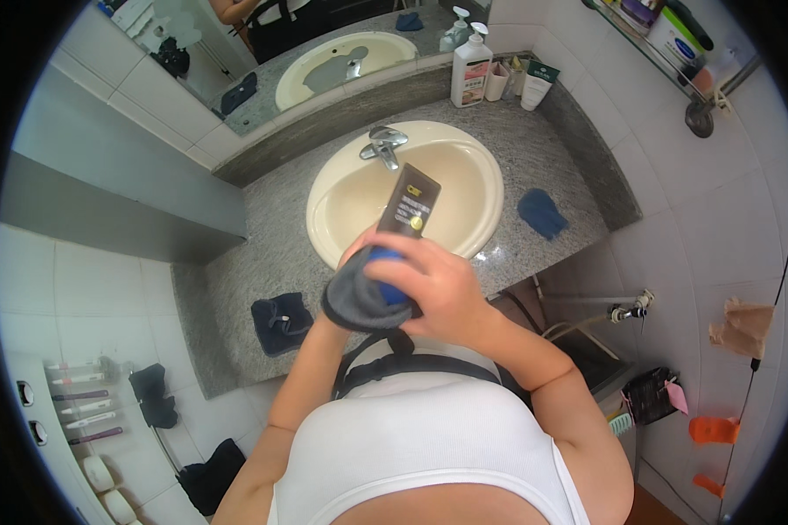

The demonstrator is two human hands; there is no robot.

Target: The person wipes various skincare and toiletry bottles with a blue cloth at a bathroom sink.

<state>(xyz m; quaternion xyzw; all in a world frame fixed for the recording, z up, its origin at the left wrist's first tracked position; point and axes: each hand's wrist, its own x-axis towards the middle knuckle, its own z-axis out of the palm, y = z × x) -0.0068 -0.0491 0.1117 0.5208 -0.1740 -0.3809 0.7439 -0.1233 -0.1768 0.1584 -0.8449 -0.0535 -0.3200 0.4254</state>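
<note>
A dark grey-brown squeeze tube [412, 197] bearing writing points up over the basin, its lower end hidden by my fingers. Below it is a bunched dark grey cloth item [354, 295] with a rounded rim, possibly a pouch. Blue material [394, 293] shows against the cloth, between the fingers of my right hand [443, 282]. That hand wraps over the cloth from the right, its fingers slightly blurred. Most of my left hand [358, 244] is hidden behind the cloth, supporting it from the left; a few fingers show beside the tube.
A cream oval sink [492, 197] with a chrome faucet [385, 146] is set in the grey stone counter [262, 223]. A navy drawstring pouch [282, 323] lies left, a blue cloth [542, 213] right. A pump bottle [471, 69] and white tube [538, 85] stand at the back.
</note>
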